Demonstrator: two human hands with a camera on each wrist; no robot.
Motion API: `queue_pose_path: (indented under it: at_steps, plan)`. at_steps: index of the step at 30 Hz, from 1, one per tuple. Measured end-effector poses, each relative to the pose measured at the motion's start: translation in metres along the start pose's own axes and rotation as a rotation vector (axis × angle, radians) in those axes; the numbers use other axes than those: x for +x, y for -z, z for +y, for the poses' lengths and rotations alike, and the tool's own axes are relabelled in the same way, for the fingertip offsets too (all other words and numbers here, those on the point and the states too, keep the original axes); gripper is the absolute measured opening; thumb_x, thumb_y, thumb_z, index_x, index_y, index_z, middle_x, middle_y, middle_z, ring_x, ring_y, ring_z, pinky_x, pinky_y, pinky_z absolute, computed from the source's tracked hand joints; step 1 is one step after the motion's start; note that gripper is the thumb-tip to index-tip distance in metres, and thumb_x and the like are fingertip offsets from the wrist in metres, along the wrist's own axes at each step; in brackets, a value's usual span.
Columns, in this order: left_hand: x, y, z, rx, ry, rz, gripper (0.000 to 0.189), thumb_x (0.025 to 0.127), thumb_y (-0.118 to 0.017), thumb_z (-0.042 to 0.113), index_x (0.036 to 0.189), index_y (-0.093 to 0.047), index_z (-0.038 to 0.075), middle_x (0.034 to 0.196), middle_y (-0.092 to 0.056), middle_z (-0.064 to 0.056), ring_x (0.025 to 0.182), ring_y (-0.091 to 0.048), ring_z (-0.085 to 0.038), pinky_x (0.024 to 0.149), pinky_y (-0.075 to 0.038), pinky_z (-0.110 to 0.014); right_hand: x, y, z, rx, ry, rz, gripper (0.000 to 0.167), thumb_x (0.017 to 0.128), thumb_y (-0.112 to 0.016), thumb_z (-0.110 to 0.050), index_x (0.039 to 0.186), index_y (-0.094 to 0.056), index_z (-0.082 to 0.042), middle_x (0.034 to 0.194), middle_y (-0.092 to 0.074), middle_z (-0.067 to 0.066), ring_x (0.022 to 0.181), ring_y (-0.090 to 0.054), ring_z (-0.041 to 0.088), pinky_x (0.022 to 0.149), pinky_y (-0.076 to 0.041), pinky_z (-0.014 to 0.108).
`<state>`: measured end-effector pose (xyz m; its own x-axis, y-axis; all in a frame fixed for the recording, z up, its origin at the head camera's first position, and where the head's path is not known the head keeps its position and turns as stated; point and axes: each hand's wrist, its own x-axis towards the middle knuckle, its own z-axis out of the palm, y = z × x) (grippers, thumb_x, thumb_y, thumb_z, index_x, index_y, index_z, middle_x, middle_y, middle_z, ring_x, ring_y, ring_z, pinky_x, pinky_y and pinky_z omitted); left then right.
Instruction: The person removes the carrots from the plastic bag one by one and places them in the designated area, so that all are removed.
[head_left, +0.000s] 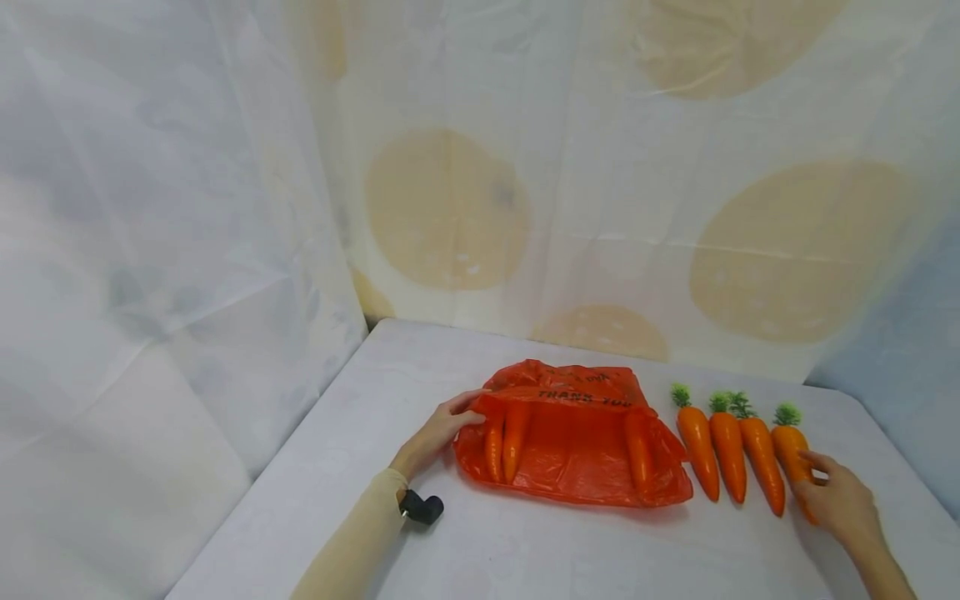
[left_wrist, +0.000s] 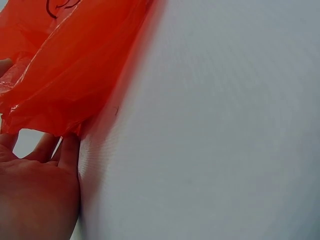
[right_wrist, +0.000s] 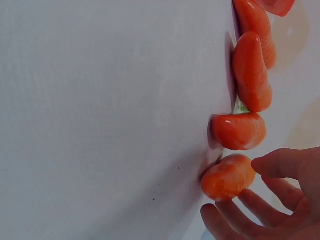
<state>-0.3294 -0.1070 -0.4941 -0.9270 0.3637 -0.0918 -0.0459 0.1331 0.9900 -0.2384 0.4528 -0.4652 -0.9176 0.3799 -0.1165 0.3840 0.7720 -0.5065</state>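
A red plastic bag printed "THANK YOU" lies with its mouth facing me. Inside it are two carrots at the left and one carrot at the right. My left hand holds the bag's left edge between thumb and fingers; some fingertips are hidden by the red plastic in the left wrist view. On the right, my right hand has its thumb and fingers around the rightmost carrot, near its lower half. That carrot still lies on the table in the right wrist view.
Three more orange carrots with green tops stand in a row between bag and right hand: the left one, the middle one and the right one. The white table meets patterned cloth walls at the back.
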Motion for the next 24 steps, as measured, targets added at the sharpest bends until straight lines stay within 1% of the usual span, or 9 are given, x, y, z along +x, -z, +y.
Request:
queue_pose_path:
  at_steps: [5,8,16,20,23,24]
  plan:
    - [0.003,0.0,-0.003,-0.004,0.003,-0.006,0.05,0.095,-0.062,0.031,0.143,-0.051,0.029,0.145,-0.052,-0.001,0.128,-0.05,-0.023,0.109,-0.042,-0.044,0.0,-0.002,-0.003,0.006,0.012,-0.012,0.057,0.088,-0.055,-0.006,0.138,-0.036,0.015,0.132,-0.037,0.043,0.113,-0.046,0.057,0.073,-0.056,0.047]
    - [0.003,0.0,-0.004,-0.002,0.008,-0.007,0.05,0.095,-0.062,0.032,0.144,-0.051,0.03,0.145,-0.051,0.0,0.129,-0.05,-0.023,0.11,-0.042,-0.044,-0.001,-0.002,-0.005,-0.004,0.024,-0.005,0.057,0.087,-0.055,-0.007,0.137,-0.037,0.016,0.133,-0.036,0.043,0.114,-0.046,0.057,0.076,-0.055,0.051]
    - [0.002,0.001,-0.003,0.017,-0.004,0.005,0.048,0.095,-0.061,0.029,0.142,-0.053,0.029,0.144,-0.052,0.0,0.129,-0.049,-0.023,0.11,-0.041,-0.046,-0.005,0.0,-0.013,0.033,-0.035,-0.031,0.059,0.092,-0.053,-0.006,0.143,-0.031,0.013,0.136,-0.029,0.042,0.12,-0.035,0.058,0.084,-0.053,0.058]
    - [0.001,0.0,-0.002,0.013,0.008,0.004,0.048,0.095,-0.062,0.028,0.142,-0.053,0.03,0.144,-0.053,0.0,0.129,-0.049,-0.023,0.11,-0.041,-0.045,-0.008,0.004,-0.016,0.027,0.001,-0.024,0.058,0.092,-0.053,-0.009,0.142,-0.032,0.013,0.135,-0.031,0.043,0.118,-0.037,0.059,0.081,-0.053,0.058]
    - [0.001,0.0,0.0,0.006,0.014,0.004,0.049,0.095,-0.062,0.029,0.142,-0.053,0.03,0.145,-0.052,0.0,0.129,-0.049,-0.023,0.111,-0.04,-0.046,-0.012,0.006,-0.021,0.02,0.075,0.001,0.057,0.092,-0.054,-0.01,0.14,-0.034,0.014,0.133,-0.035,0.044,0.117,-0.039,0.059,0.082,-0.052,0.06]
    - [0.001,0.0,0.001,0.004,0.016,0.004,0.049,0.095,-0.062,0.03,0.142,-0.053,0.03,0.145,-0.052,0.0,0.13,-0.049,-0.023,0.111,-0.04,-0.046,-0.013,0.006,-0.024,0.023,0.094,0.008,0.057,0.092,-0.053,-0.011,0.14,-0.035,0.014,0.134,-0.035,0.044,0.117,-0.039,0.059,0.085,-0.05,0.061]
